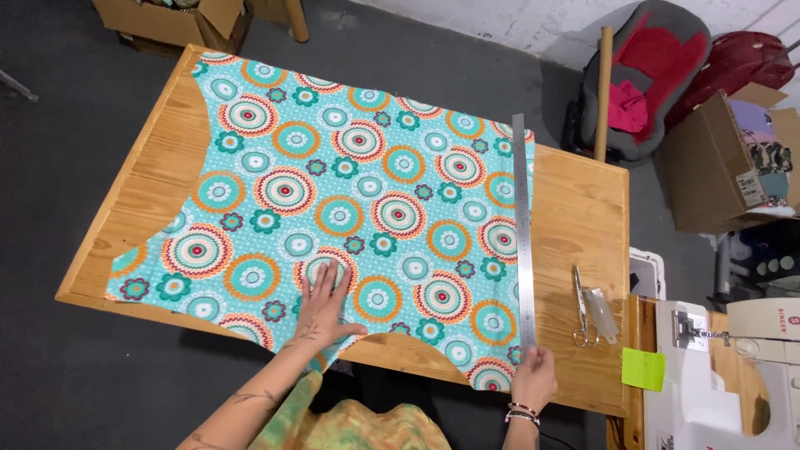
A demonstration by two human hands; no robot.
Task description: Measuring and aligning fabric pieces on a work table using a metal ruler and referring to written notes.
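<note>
The left hand lies flat, fingers spread, pressing the patterned fabric near its lower edge. The right hand pinches the near end of the steel ruler, already aligned along the fabric's right edge. Scissors wait untouched right of the ruler on the bench.

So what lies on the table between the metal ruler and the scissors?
Nothing: in the head view only bare wooden table shows between the ruler and scissors.
</note>
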